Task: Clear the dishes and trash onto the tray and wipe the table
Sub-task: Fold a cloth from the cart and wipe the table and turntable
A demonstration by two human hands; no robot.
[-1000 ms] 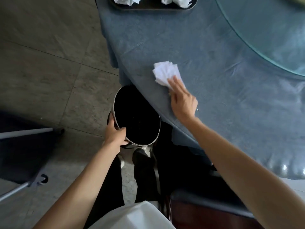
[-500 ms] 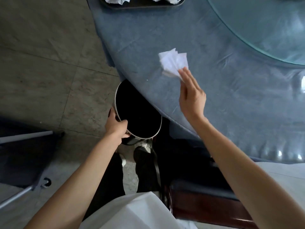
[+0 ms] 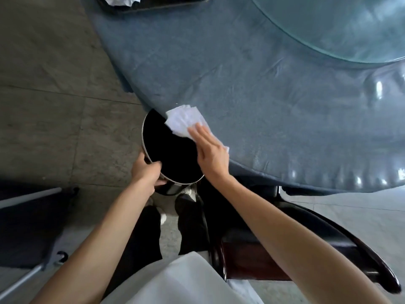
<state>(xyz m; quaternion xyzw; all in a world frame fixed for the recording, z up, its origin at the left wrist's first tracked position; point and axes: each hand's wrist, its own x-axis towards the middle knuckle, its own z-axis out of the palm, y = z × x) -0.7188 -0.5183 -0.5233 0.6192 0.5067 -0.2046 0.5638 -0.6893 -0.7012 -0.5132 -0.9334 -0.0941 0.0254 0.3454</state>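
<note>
1. Nearest to you, below the table edge, there's a dark wooden chair (image 3: 306, 255) with a curved armrest, tucked partly under the table on your right side.
2. Your left hand (image 3: 145, 172) is curled round the near rim of a round metal trash bin (image 3: 173, 154), thumb hooked inside the black liner, fingers wrapped on the outside. You're holding the bin right up against the table edge, its far rim tucked a bit under the tablecloth overhang.
3. Your right hand (image 3: 209, 150) is flat, fingers straight and close together, pressing down on a white crumpled tissue (image 3: 185, 120). No pinching, just palm and fingers on top of it.
4. That tissue sits right at the table edge, its left corner poking out over the bin's opening.
5. The table (image 3: 274, 88) is round with a blue-grey cloth under a shiny clear cover.
6. Further in from the edge, on the right, sits a glass turntable (image 3: 341, 25).
7. At the table's far side, top of the view, is a dark tray (image 3: 153, 7) with white crumpled paper (image 3: 118, 0) in it, well apart from the tissue.
</note>
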